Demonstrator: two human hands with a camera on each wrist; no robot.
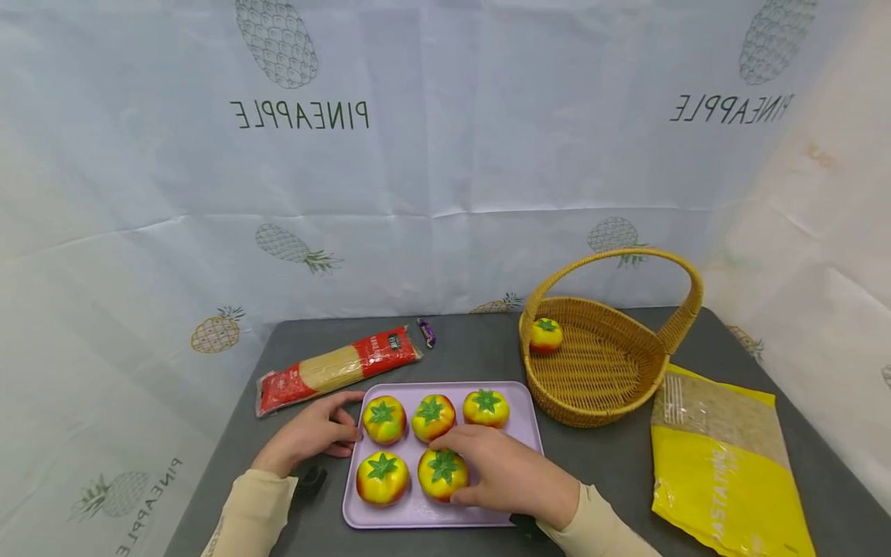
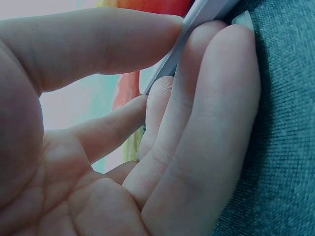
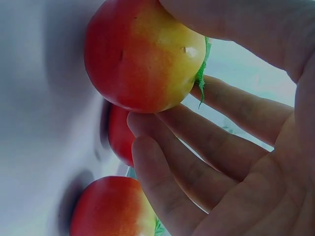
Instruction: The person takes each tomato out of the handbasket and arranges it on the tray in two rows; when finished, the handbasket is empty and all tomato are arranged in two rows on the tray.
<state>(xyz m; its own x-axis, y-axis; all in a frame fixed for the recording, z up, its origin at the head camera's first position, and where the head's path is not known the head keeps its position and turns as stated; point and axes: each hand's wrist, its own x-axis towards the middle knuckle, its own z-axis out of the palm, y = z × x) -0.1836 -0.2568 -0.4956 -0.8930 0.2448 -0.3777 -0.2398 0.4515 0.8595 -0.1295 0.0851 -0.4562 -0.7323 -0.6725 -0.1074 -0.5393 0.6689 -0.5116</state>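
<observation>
Several artificial tomatoes, yellow and red with green leafy tops, sit on a lilac tray (image 1: 487,520). My right hand (image 1: 511,473) curls round the front right tomato (image 1: 440,476), its thumb at the near side and its fingers at the far side. In the right wrist view this tomato (image 3: 142,56) lies between thumb and fingers, close to the tray surface. My left hand (image 1: 316,432) holds the tray's left rim. The left wrist view shows the thumb (image 2: 123,42) on the tray edge (image 2: 197,24) and the other fingers beneath it. Another tomato (image 1: 383,478) stands front left.
A wicker basket (image 1: 592,414) with a tall handle stands back right, one tomato (image 1: 546,336) inside it. A red pack of noodles (image 1: 337,371) and a small purple wrapped sweet (image 1: 427,333) lie behind the tray. A yellow bag (image 1: 727,472) lies on the right.
</observation>
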